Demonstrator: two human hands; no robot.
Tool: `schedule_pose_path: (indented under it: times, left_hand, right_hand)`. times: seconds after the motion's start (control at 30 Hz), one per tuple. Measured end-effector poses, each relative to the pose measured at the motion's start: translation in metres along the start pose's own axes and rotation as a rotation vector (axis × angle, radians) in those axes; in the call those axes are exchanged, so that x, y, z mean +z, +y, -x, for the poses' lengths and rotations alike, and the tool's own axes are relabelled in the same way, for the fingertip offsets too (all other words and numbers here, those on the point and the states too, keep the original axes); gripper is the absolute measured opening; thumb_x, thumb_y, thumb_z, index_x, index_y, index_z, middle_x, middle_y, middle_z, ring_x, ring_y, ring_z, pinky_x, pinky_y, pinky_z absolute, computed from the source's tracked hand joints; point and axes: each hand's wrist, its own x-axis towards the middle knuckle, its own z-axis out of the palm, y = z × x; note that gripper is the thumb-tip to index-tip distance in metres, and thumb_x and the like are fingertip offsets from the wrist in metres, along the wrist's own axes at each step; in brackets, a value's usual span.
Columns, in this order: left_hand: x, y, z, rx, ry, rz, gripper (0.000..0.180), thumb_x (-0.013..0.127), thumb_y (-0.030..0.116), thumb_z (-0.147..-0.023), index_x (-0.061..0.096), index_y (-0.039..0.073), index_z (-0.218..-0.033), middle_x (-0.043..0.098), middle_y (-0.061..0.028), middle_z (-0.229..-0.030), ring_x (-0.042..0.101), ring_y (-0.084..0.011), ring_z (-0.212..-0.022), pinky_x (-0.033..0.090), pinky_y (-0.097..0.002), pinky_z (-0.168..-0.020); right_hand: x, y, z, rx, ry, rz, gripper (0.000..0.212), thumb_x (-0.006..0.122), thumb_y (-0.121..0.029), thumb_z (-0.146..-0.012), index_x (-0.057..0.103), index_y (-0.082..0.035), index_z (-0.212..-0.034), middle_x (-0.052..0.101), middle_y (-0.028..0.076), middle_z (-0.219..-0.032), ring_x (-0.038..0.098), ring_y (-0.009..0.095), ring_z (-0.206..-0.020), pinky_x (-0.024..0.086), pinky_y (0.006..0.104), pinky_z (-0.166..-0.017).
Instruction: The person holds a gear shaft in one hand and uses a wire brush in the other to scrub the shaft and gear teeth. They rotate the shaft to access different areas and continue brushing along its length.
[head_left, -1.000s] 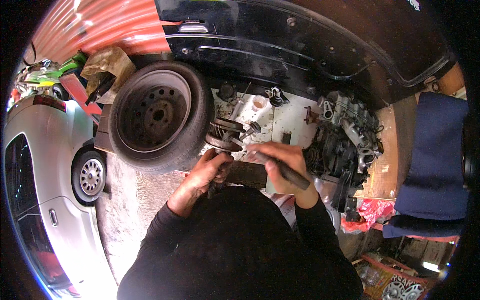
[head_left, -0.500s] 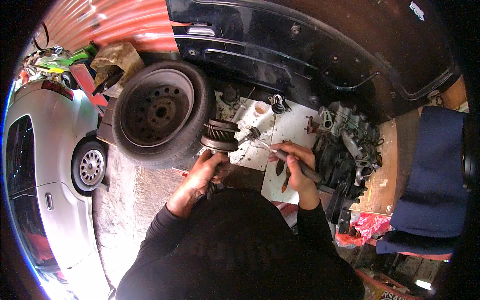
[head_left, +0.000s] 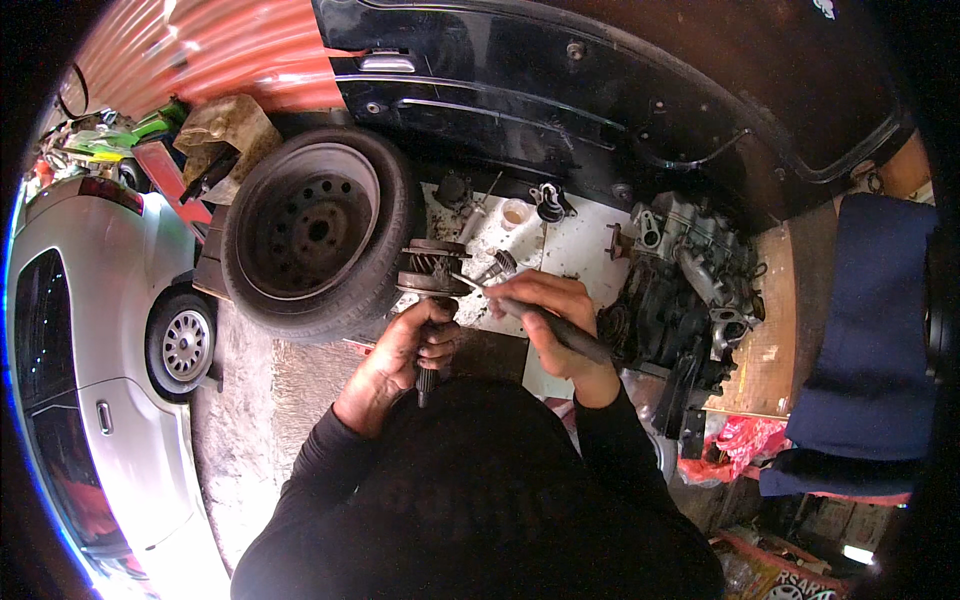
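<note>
My left hand [head_left: 402, 352] is closed around the splined shaft [head_left: 427, 384] of a gear assembly [head_left: 432, 282], held upright with its stacked, dark, greasy gears above my fist. In my right hand [head_left: 556, 312] is a screwdriver [head_left: 572, 336] with a thick dark handle. Its thin bright tip points left and meets the side of the gears; whether it presses between them I cannot tell. Just behind the tip, a small toothed pinion [head_left: 501, 264] lies on the dirty white board [head_left: 585, 250].
A wheel with tyre [head_left: 395, 250] leans at the left of the bench. To the right sits a greasy engine [head_left: 705, 270]. A small cup [head_left: 515, 214] and a metal part [head_left: 550, 203] stand at the back, below a black vehicle panel [head_left: 480, 80]. A silver car [head_left: 130, 330] is parked far left.
My right hand has moved left with the screwdriver, bringing its tip from beside the pinion to the gears. The gear assembly remains in my left hand, shifted slightly; the view has turned a little.
</note>
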Motion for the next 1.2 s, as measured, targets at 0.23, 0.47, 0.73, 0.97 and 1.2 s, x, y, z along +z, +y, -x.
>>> schedule_pose_path:
  times: [0.23, 0.47, 0.73, 0.97, 1.2]
  left_hand:
    - [-0.003, -0.001, -0.006, -0.053, -0.095, 0.092, 0.014, 0.054, 0.022, -0.093, 0.045, 0.018, -0.083, 0.037, 0.0089, -0.063, 0.032, -0.0034, -0.045, 0.023, -0.0204, -0.040]
    - [0.003, -0.002, -0.001, 0.157, 0.176, -0.180, 0.011, 0.058, 0.019, -0.094, 0.053, 0.009, -0.092, 0.049, 0.0020, -0.069, 0.042, -0.0068, -0.050, 0.031, -0.0240, -0.043]
    - [-0.016, -0.001, -0.007, 0.709, 0.352, -0.987, 0.027, 0.065, 0.014, -0.092, 0.065, -0.008, -0.108, 0.072, -0.0147, -0.096, 0.066, -0.0191, -0.088, 0.053, -0.0360, -0.080]
    - [-0.010, 0.009, -0.001, 0.742, 0.358, -1.177, 0.026, 0.069, 0.013, -0.085, 0.066, -0.007, -0.102, 0.070, -0.0258, -0.090, 0.071, -0.0360, -0.092, 0.052, -0.0441, -0.080]
    - [-0.011, 0.013, -0.007, 0.747, 0.401, -1.431, 0.028, 0.072, 0.019, -0.082, 0.065, -0.006, -0.094, 0.068, -0.0272, -0.083, 0.068, -0.0451, -0.086, 0.053, -0.0496, -0.076]
  right_hand:
    - [0.003, 0.005, 0.002, 0.050, 0.017, -0.029, 0.031, 0.056, -0.021, -0.095, 0.071, 0.003, -0.110, 0.072, 0.017, -0.100, 0.070, 0.023, -0.089, 0.054, 0.0336, -0.080]
    - [-0.011, 0.027, 0.026, 0.195, 0.140, -0.086, 0.042, 0.053, -0.030, -0.099, 0.070, 0.007, -0.109, 0.071, 0.016, -0.096, 0.069, 0.020, -0.085, 0.055, 0.0328, -0.075]
    - [0.013, 0.001, -0.016, -0.048, -0.040, -0.024, 0.031, 0.056, -0.022, -0.097, 0.072, 0.002, -0.109, 0.070, 0.018, -0.096, 0.070, 0.029, -0.083, 0.054, 0.0353, -0.076]
    - [0.001, -0.017, -0.018, -0.090, -0.158, 0.027, 0.022, 0.056, -0.008, -0.092, 0.072, 0.000, -0.105, 0.069, 0.017, -0.093, 0.069, 0.030, -0.084, 0.054, 0.0366, -0.075]
    - [0.007, -0.022, -0.020, -0.069, -0.141, 0.127, 0.021, 0.058, -0.002, -0.088, 0.072, -0.003, -0.104, 0.069, 0.014, -0.093, 0.068, 0.030, -0.082, 0.055, 0.0373, -0.074]
